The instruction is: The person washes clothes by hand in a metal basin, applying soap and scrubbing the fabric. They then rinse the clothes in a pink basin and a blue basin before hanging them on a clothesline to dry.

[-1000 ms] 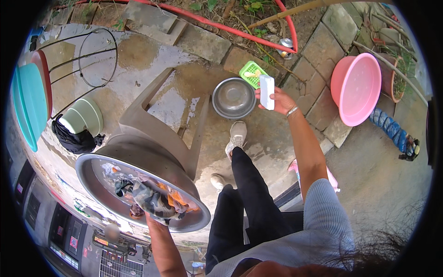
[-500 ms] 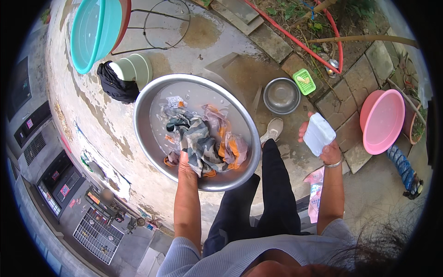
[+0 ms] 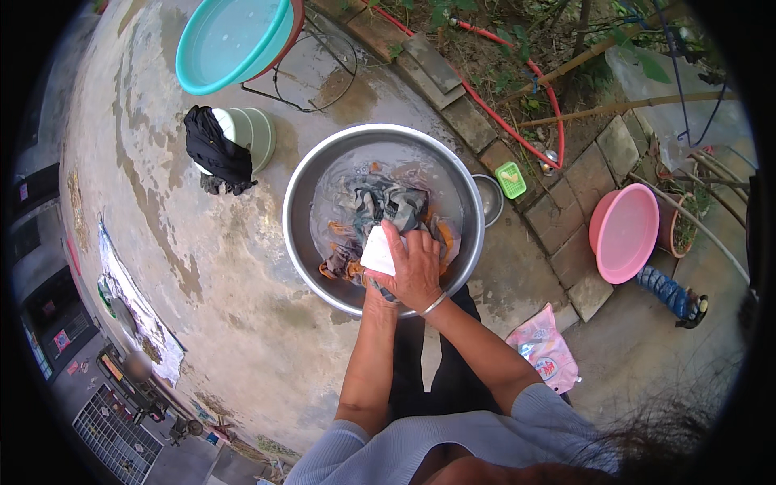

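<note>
White bar (image 3: 378,255) of ours: half a second ago we hold it outside the metal basin (image 3: 294,212), at three o'clock; now it is inside the rim, toward six o'clock, over the patterned cloth (image 3: 390,199). Our right hand (image 3: 415,263) has its fingers grasping it from above. Our left hand (image 3: 380,293) lies beneath; we cannot tell its fingers' state. Bar and cloth now come together between both hands.

i see the person's right hand (image 3: 417,265) hold a white block (image 3: 377,253) by wet clothes (image 3: 388,199) in a big round metal tub (image 3: 303,226). the left hand (image 3: 378,283) is close by, partly hidden.
</note>
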{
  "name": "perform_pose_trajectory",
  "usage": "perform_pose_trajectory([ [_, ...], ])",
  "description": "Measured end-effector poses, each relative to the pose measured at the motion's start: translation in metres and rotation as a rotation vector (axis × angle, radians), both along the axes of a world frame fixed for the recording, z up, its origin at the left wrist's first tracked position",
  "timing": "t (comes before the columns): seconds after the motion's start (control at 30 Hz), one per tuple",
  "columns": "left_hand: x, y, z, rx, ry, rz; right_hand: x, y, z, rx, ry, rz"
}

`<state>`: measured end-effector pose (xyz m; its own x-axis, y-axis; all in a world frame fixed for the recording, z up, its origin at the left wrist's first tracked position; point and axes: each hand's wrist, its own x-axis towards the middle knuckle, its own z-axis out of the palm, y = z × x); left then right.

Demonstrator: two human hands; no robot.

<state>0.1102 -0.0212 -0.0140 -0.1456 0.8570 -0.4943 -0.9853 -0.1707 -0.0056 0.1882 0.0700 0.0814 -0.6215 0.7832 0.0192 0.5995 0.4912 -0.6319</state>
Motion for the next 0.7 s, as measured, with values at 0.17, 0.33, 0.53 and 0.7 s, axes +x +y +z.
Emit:
perform_pose_trajectory([
  [0.17, -0.003, 0.015, 0.049, -0.319, 0.023, -0.114, -0.043, 0.014, -0.017, 0.03, -0.029, -0.388],
  [0.33, -0.012, 0.016, 0.057, -0.199, -0.074, -0.015, -0.045, 0.021, -0.023, -0.03, -0.092, -0.187],
  [0.53, -0.027, -0.006, 0.039, 0.016, 0.107, -0.08, -0.017, -0.047, 0.028, -0.007, 0.094, 0.116],
  [0.7, -0.016, 0.016, 0.046, -0.363, 0.357, -0.09, -0.043, 0.003, 0.005, 0.174, 0.044, -0.029],
])
